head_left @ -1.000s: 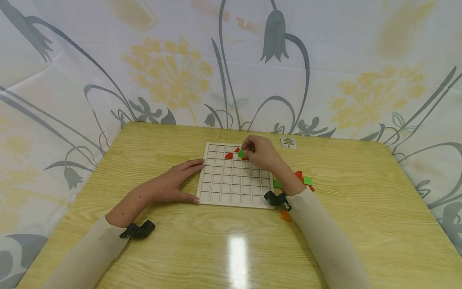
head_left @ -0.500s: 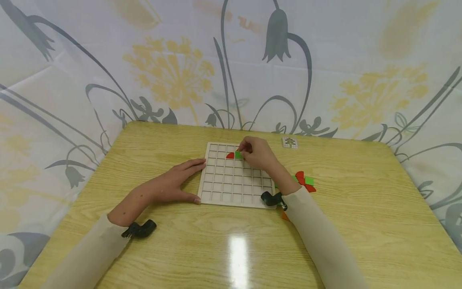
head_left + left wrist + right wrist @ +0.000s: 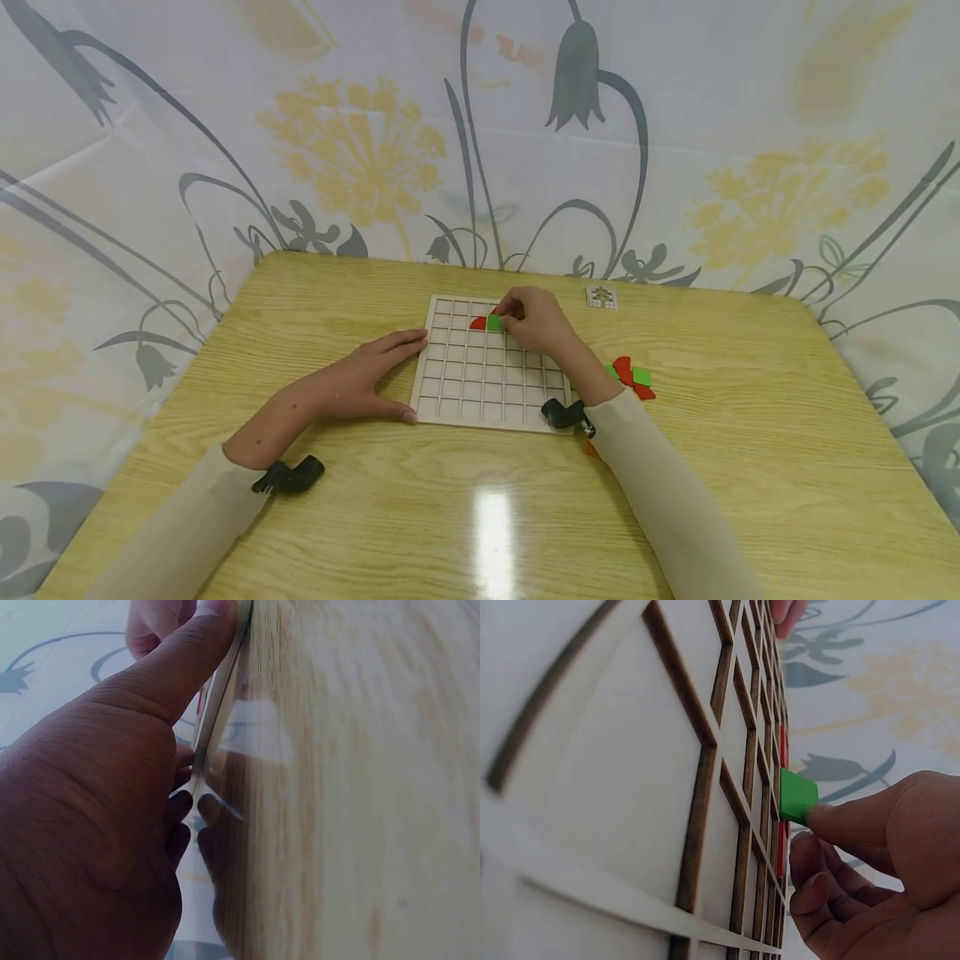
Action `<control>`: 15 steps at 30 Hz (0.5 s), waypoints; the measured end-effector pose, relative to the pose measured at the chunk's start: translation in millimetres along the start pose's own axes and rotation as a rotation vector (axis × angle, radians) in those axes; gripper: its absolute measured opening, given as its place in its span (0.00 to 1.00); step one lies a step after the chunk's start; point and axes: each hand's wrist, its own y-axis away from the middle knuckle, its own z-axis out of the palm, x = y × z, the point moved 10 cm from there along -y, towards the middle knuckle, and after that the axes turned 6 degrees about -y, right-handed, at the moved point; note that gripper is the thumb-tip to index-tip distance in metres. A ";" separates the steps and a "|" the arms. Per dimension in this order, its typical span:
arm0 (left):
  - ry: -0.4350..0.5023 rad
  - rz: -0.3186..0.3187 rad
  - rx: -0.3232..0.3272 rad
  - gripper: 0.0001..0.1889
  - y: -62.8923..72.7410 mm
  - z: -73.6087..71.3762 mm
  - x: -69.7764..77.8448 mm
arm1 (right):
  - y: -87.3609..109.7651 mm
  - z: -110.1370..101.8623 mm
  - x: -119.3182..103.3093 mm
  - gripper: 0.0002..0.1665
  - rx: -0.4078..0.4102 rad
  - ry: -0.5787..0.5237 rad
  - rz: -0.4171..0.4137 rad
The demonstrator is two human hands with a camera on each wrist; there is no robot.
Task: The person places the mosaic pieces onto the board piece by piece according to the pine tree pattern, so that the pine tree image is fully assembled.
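A pale wooden grid board lies on the table. My left hand rests at its left side, thumb and fingers spread and touching the edge. Between thumb and fingertips my right hand pinches a green square tile, which stands tilted on the board in the right wrist view. In the head view the green tile sits just right of a red quarter-round tile, in the upper part of the grid. Another red piece shows behind it, mostly hidden by the fingers.
Right of the board lies a loose group of tiles, among them a red one and a green one. An orange tile is partly under the right forearm. A small pattern card lies at the back.
The green tile has moved a little left and down, to beside the red quarter-round, with my right hand. My left hand keeps its place at the board's edge.
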 end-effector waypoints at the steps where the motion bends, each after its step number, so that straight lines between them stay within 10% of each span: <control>1: 0.001 -0.001 -0.001 0.59 -0.2 0.0 -0.3 | 0.2 0.0 0.3 0.07 -0.001 0.000 0.002; 15: 0.010 0.001 -0.004 0.58 -1.1 1.1 -1.0 | 1.3 0.0 2.2 0.09 -0.015 0.016 -0.002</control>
